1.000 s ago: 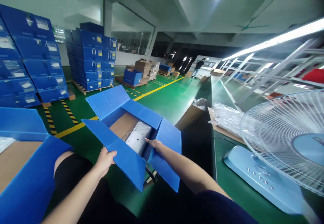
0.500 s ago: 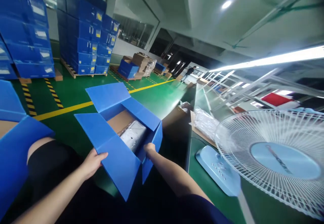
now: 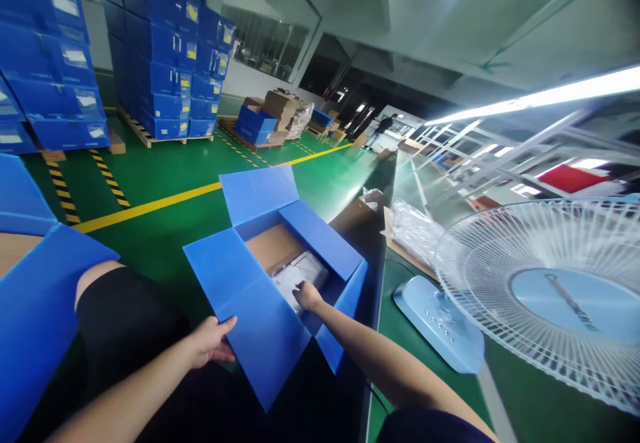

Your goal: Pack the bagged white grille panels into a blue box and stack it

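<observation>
An open blue box [image 3: 265, 296] with its flaps spread sits tilted in front of me. Inside it are brown cardboard [image 3: 274, 246] and a silvery-white item [image 3: 311, 268] that looks wrapped in plastic. My left hand [image 3: 213, 341] is at the box's near left flap, thumb over the edge and fingers apart behind it. Reaching over the near side, my right hand [image 3: 307, 295] is inside the box against the white item, its fingers curled; whether it grips anything is hidden.
A second open blue box [image 3: 45, 283] is at the left beside my knee. To the right, a fan [image 3: 560, 303] and its base [image 3: 440, 326] stand on a green surface, near plastic-wrapped goods [image 3: 415, 233]. Stacked blue boxes [image 3: 167, 76] and a distant person [image 3: 383, 129] are behind.
My right hand has moved from the box's right flap into the box, onto the white item. The box and my left hand appear further right, and the left fingers have spread.
</observation>
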Demonstrator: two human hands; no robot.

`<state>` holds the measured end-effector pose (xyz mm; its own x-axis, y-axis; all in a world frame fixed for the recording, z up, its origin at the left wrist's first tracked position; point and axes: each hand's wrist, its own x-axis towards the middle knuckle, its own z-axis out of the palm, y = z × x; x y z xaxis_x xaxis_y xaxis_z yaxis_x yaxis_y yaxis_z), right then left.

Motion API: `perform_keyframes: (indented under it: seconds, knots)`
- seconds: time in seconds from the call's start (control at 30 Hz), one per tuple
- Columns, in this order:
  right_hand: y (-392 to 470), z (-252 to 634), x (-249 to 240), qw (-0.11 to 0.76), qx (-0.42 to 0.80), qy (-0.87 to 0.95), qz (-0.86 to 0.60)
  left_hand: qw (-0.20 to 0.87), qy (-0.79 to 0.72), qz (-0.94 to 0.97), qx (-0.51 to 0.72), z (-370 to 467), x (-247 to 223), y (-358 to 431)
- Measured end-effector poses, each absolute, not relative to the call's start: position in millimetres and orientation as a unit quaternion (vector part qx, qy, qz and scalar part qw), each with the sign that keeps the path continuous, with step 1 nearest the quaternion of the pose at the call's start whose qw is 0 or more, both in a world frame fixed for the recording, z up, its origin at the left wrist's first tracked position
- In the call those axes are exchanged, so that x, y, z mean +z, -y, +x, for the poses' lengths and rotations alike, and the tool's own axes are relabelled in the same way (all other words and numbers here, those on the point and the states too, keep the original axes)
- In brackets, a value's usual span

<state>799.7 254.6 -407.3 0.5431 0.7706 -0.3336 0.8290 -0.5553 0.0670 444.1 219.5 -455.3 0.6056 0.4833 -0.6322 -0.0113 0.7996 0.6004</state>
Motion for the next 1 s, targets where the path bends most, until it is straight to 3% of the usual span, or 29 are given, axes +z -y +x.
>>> perform_keyframes:
  seconds: [0.13, 0.27, 0.47, 0.7, 0.93, 1.0]
  knots:
    - [-265.1, 769.1, -416.4, 0.046, -0.219, -0.524, 0.822, 0.879, -0.375, 0.285, 0.079, 445.5, -466.6, -205.7]
    - [-258.2, 737.6, -422.3, -0.012, -0.264, -0.591, 0.762, 0.862, -0.385, 0.316, -0.097, 456.7, -491.8, -195.8]
    - [-247.2, 702.2, -439.5, 0.023, -0.172, -0.601, 0.78, 0.783, -0.49, 0.331, -0.19, 463.7, -505.1, -207.9]
    - [-250.9, 693.0, -460.4, 0.074, -0.006, -0.611, 0.788, 0.829, -0.469, 0.303, 0.026, 440.4, -465.4, -223.9]
    - [-232.3, 695.5, -457.4, 0.11, 0.04, -0.652, 0.749, 0.79, -0.501, 0.238, 0.262, 411.0, -430.4, -244.8]
    - [-233.6, 710.1, -474.4, 0.105, 0.111, -0.658, 0.737, 0.768, -0.507, 0.216, 0.326, 393.6, -425.0, -251.3]
